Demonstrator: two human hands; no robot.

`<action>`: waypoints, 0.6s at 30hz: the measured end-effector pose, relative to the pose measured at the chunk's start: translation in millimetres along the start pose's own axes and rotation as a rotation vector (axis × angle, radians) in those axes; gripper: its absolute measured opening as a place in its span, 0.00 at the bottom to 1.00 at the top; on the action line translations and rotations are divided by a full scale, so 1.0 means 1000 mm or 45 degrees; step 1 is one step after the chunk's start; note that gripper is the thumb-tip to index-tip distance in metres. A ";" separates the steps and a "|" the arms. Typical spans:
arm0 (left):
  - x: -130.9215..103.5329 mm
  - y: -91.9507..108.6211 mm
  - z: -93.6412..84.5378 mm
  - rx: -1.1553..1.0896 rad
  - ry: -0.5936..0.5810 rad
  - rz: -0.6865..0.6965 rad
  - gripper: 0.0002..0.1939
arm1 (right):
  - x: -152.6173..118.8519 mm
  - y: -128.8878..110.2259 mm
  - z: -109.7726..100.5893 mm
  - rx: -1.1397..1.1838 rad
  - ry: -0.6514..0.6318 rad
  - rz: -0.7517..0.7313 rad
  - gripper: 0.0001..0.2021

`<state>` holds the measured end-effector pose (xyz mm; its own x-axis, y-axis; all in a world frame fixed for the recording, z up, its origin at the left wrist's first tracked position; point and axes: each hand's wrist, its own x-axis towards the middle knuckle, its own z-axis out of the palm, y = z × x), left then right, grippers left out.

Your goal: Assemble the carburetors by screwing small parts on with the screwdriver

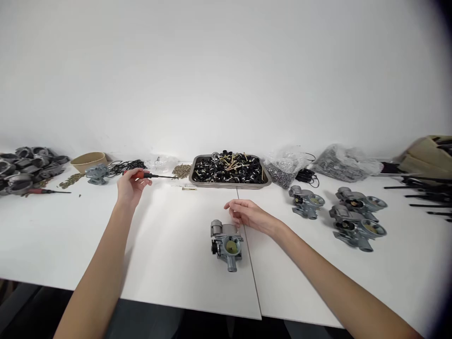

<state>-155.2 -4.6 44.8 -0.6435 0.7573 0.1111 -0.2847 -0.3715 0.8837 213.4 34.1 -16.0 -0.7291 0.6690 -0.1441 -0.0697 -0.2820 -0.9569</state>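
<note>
1. Carburetor (227,245) noted on the tabletop (169,268), between the forearms and just left of the seam. Its long axis is set roughly near-to-far; the spout (231,263) is pointed at the near edge, the round mouth (232,246) is turned up toward the camera, and the black knob (214,246) is seen on the left.
2. Screwdriver (141,174) held crosswise, handle left, shaft pointed right, tip near the brass pile (182,170).
3. Left hand (132,186): grip closed around the red handle; forearm extended from the near left, angled slightly right.
4. Right hand (249,215): grip partly open, fingers loosely curled and pointed left, no held thing seen. It is placed by the carburetor's far end; contact cannot be told. Forearm is slanted in from the near right.
5. Metal tray (231,185) of black parts seen beyond, against the wall.
</note>
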 end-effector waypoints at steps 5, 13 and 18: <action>-0.026 0.002 0.027 0.020 -0.259 -0.070 0.06 | 0.001 0.001 0.008 -0.407 0.554 -0.362 0.14; -0.070 -0.020 0.064 0.041 -0.531 -0.341 0.07 | 0.001 0.011 0.016 -0.898 0.483 -0.407 0.11; -0.080 -0.026 0.069 0.077 -0.615 -0.355 0.07 | 0.002 0.013 0.017 -0.917 0.461 -0.387 0.13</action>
<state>-46.8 -18.7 44.0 -0.1467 0.9878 0.0529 -0.3473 -0.1015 0.9323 199.4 20.3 -24.3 -0.4783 0.8575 0.1898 0.3118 0.3678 -0.8761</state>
